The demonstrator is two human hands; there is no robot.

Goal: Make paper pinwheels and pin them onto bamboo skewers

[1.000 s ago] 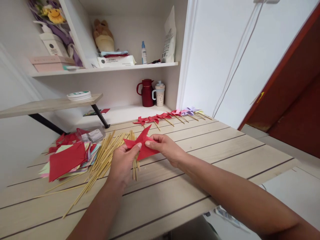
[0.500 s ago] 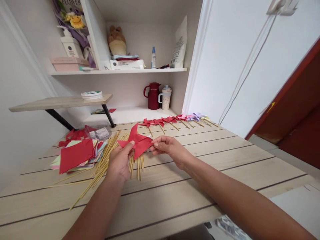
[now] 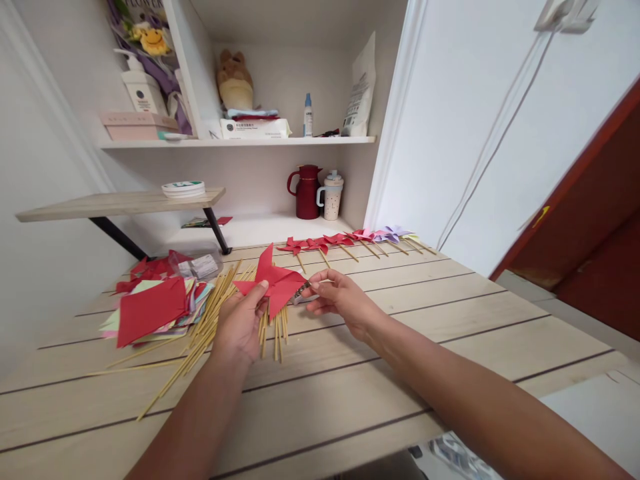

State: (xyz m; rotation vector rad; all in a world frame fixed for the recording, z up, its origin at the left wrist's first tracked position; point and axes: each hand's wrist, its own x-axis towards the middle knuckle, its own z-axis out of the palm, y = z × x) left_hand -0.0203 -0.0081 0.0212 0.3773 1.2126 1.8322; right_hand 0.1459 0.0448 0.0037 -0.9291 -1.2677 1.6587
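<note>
Left hand [image 3: 241, 325] pinching red pinwheel [image 3: 273, 280], right hand [image 3: 339, 300] beside

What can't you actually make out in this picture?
- Head view: the small metallic object by the right hand is too small to identify.
- The folded red paper pinwheel has its centre covered by the left hand.
- Shelf box print: too small.

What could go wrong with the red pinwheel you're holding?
The red paper pinwheel is pinched only at its edge by the left hand, so its folds might spring open or crease. The right hand holds a small thin piece near it, too small to identify; if pointed, it might prick a finger. The loose bamboo sticks could roll.
</note>
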